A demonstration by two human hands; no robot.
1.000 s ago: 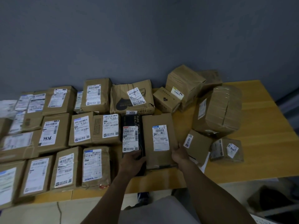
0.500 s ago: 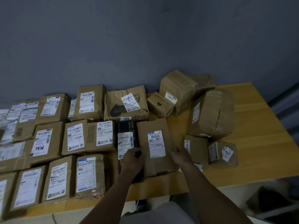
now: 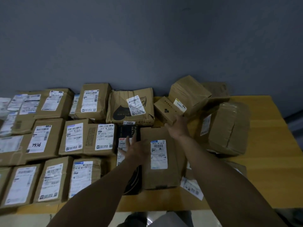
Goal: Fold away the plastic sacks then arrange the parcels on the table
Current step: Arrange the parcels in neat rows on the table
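- right hand [image 3: 177,126] moved off tall parcel [image 3: 161,177] to small box [image 3: 164,108], fingers extended, touching it.
- left hand [image 3: 137,149] spread flat over black parcel [image 3: 129,130].
- roughly twenty parcels [image 3: 44,138] on one table [image 3: 270,161]; blur limits count.

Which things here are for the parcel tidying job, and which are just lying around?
Job: small box, tall labelled parcel, black parcel, big taped parcel, table, left hand, right hand.
Just there: grey wall, floor. No sacks in view.
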